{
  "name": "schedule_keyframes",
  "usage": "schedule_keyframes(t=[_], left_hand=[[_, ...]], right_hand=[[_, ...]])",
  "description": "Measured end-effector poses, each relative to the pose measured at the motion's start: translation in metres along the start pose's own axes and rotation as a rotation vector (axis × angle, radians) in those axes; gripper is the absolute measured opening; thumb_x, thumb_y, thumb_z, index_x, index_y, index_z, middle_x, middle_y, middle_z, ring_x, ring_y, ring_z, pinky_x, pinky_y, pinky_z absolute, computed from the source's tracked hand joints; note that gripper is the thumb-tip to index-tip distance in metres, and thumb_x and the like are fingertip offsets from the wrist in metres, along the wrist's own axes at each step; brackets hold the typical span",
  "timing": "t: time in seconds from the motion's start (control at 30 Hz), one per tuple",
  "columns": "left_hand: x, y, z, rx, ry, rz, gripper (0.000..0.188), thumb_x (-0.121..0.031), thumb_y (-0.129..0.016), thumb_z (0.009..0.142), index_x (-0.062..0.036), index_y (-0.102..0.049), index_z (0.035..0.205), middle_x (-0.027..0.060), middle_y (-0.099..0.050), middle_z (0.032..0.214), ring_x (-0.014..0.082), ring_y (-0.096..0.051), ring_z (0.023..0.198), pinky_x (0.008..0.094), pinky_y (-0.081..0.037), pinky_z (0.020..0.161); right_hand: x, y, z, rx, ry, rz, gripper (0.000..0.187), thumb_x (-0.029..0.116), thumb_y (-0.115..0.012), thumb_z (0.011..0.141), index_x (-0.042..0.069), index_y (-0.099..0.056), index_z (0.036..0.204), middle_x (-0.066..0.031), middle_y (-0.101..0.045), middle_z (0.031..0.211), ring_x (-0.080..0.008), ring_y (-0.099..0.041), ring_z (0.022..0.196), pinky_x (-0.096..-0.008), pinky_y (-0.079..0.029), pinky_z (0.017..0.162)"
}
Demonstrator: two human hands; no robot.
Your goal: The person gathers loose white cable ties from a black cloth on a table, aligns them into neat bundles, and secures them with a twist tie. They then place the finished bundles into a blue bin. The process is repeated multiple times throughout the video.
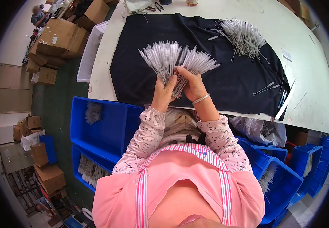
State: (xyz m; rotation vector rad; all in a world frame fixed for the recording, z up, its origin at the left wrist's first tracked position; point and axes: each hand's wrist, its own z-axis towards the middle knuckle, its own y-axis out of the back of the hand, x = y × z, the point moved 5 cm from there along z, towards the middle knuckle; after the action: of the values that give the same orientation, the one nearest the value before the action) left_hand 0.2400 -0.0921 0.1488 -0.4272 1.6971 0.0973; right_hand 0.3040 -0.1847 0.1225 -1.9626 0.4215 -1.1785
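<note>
My left hand point(164, 91) is closed round the wire stems of a bundle of straw brushes point(160, 55), their white bristle heads fanning upward and away from me. Beside it, my right hand point(193, 85) grips a second bundle of the same brushes point(200, 62), tilted to the right. The two bundles meet at the stems, over the near part of a dark cloth point(134, 68). Farther right on the cloth lies a large heap of brushes point(244, 38) with looped wire ends. A few loose brushes point(266, 88) rest nearer the right edge.
The cloth covers much of a white table point(305, 68). Blue bins point(99, 127) with brushes stand at my left, and more blue bins point(282, 182) at my right. A white crate point(92, 53) is by the table's left side. Cardboard boxes point(58, 36) are stacked beyond.
</note>
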Motion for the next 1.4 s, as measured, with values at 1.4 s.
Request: schedule_keyframes(t=[1.4], left_hand=[[0.019, 0.005, 0.001, -0.145, -0.169, 0.057, 0.032, -0.031, -0.043, 0.1, -0.0023, -0.057, 0.1, 0.0004, -0.06, 0.091, 0.0086, -0.052, 0.083, 0.0247, -0.044, 0.074]], right_hand=[[-0.01, 0.005, 0.004, 0.119, -0.005, 0.094, 0.03, 0.017, -0.064, 0.084, -0.004, -0.059, 0.105, -0.0147, -0.066, 0.099, -0.0232, -0.065, 0.09, -0.0353, -0.052, 0.083]])
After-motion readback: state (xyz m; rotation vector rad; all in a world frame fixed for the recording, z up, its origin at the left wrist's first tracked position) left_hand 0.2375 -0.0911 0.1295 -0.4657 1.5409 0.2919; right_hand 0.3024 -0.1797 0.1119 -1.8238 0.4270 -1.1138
